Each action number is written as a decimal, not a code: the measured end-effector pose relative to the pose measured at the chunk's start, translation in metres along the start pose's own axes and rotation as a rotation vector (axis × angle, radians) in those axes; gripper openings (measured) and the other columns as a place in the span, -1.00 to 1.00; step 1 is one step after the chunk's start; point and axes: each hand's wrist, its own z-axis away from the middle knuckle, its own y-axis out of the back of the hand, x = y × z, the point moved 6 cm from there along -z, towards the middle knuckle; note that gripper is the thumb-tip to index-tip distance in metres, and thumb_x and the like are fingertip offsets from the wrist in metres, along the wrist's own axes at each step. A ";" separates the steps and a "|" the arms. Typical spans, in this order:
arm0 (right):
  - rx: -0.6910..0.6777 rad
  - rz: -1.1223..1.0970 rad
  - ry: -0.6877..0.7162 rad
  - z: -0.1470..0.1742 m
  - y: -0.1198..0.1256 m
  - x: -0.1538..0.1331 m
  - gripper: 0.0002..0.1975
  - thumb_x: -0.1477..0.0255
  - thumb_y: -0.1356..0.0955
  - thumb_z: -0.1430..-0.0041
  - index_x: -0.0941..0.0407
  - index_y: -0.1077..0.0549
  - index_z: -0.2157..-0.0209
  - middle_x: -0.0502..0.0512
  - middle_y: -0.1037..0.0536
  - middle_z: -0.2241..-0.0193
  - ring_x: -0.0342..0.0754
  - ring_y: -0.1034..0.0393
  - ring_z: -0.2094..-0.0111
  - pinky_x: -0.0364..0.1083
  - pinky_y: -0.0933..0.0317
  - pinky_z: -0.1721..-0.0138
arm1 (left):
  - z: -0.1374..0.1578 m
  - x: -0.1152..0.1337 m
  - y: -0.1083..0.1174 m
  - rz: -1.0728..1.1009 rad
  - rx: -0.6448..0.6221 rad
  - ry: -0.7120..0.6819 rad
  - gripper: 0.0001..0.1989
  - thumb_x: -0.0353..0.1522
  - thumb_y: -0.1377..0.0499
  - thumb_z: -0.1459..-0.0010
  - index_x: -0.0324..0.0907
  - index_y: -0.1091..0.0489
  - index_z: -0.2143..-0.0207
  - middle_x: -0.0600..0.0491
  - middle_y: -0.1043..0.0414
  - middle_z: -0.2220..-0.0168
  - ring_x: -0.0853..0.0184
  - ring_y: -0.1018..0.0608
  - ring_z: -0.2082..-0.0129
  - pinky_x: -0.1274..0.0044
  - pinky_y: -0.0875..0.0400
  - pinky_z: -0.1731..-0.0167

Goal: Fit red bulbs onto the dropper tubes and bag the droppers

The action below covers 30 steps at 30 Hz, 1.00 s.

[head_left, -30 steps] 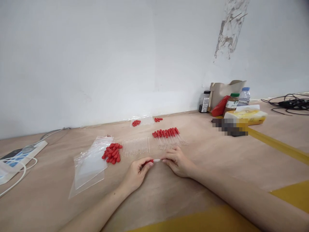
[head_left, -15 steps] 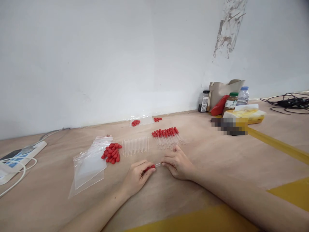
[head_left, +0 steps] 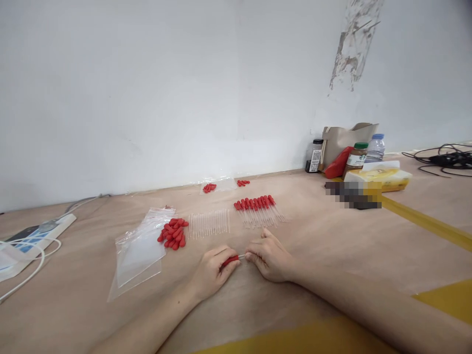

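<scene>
My left hand [head_left: 217,270] pinches a red rubber dropper bulb [head_left: 230,260] between thumb and fingers. From the bulb's open end a thin glass tube [head_left: 242,256] runs into the closed fingertips of my right hand [head_left: 269,255]. How deep the tube sits in the bulb is hidden. Left of the hands lies a heap of loose red bulbs [head_left: 173,234]. Beside it is a row of bare glass tubes [head_left: 209,223]. Further right, droppers with red bulbs fitted on their tubes [head_left: 257,204] lie side by side.
Clear plastic bags [head_left: 142,253] lie at the left, near a power strip [head_left: 37,241] with white cables. Small bags of red bulbs [head_left: 209,188] rest by the wall. A tissue pack [head_left: 396,181], a jar [head_left: 356,158], a bottle [head_left: 376,147] and a beige bag [head_left: 342,140] stand at the right.
My hands have come closer together, and less of the glass tube shows between them. The whole view has shifted slightly.
</scene>
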 end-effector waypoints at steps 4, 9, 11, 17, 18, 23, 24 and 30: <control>-0.042 -0.007 0.003 0.000 -0.004 -0.001 -0.78 0.51 -0.15 -0.15 0.16 -0.30 0.53 -0.02 -0.43 0.57 -0.21 -0.16 0.55 -0.13 0.16 0.34 | 0.001 -0.002 0.001 -0.018 -0.025 -0.044 -0.82 -0.36 0.00 -0.19 -0.21 -0.37 0.36 0.04 -0.37 0.46 0.39 -0.40 0.46 0.58 -0.27 0.43; -0.055 0.051 0.004 -0.002 0.004 -0.005 -0.76 0.47 -0.14 -0.18 0.14 -0.36 0.45 0.02 -0.45 0.52 -0.17 -0.20 0.50 -0.12 0.13 0.34 | -0.002 -0.011 0.006 0.039 0.001 0.071 -0.84 -0.33 -0.05 -0.16 -0.19 -0.38 0.36 0.07 -0.38 0.46 0.40 -0.40 0.47 0.59 -0.27 0.45; -0.036 0.090 0.024 -0.002 0.009 -0.006 -0.79 0.48 -0.16 -0.17 0.13 -0.39 0.39 0.05 -0.45 0.47 -0.15 -0.22 0.43 -0.11 0.12 0.33 | -0.003 -0.013 0.007 0.067 0.007 0.131 -0.87 -0.34 -0.08 -0.13 -0.20 -0.39 0.37 0.07 -0.37 0.45 0.40 -0.40 0.46 0.59 -0.27 0.45; 0.006 0.228 -0.003 -0.002 0.019 0.007 -0.83 0.47 -0.22 -0.09 0.11 -0.44 0.43 0.08 -0.42 0.42 -0.08 -0.20 0.34 -0.08 0.09 0.33 | -0.003 -0.015 0.006 0.064 -0.024 0.207 -0.84 -0.38 -0.09 -0.11 -0.15 -0.37 0.23 0.10 -0.32 0.44 0.42 -0.35 0.51 0.59 -0.26 0.48; 0.009 0.235 -0.036 -0.001 0.021 0.013 -0.83 0.48 -0.22 -0.09 0.11 -0.44 0.44 0.07 -0.43 0.42 -0.09 -0.21 0.34 -0.08 0.08 0.32 | -0.003 -0.016 0.006 0.057 -0.024 0.218 -0.81 -0.39 -0.09 -0.10 -0.14 -0.35 0.19 0.11 -0.31 0.45 0.43 -0.34 0.52 0.59 -0.25 0.48; 0.108 0.107 -0.284 0.003 0.033 0.049 -0.82 0.51 -0.22 -0.08 0.10 -0.45 0.40 0.05 -0.46 0.40 -0.11 -0.28 0.34 -0.11 -0.02 0.27 | -0.002 -0.018 0.003 0.055 -0.051 0.209 -0.80 -0.40 -0.06 -0.11 -0.17 -0.33 0.18 0.11 -0.29 0.43 0.42 -0.35 0.49 0.58 -0.26 0.44; 0.132 0.044 -0.354 0.004 0.035 0.059 -0.83 0.49 -0.22 -0.07 0.11 -0.44 0.40 0.04 -0.47 0.42 -0.12 -0.30 0.37 -0.13 -0.05 0.30 | -0.002 -0.019 0.002 0.057 -0.062 0.204 -0.82 -0.40 -0.06 -0.12 -0.18 -0.35 0.21 0.09 -0.29 0.42 0.42 -0.35 0.49 0.58 -0.26 0.44; 0.215 -0.223 -0.706 0.000 0.031 0.106 -0.79 0.38 -0.22 0.02 0.16 -0.36 0.61 -0.02 -0.38 0.68 -0.17 -0.25 0.60 -0.22 -0.04 0.56 | -0.004 -0.018 -0.001 0.073 -0.085 0.199 -0.84 -0.40 -0.03 -0.14 -0.17 -0.38 0.27 0.07 -0.32 0.39 0.43 -0.36 0.49 0.58 -0.26 0.45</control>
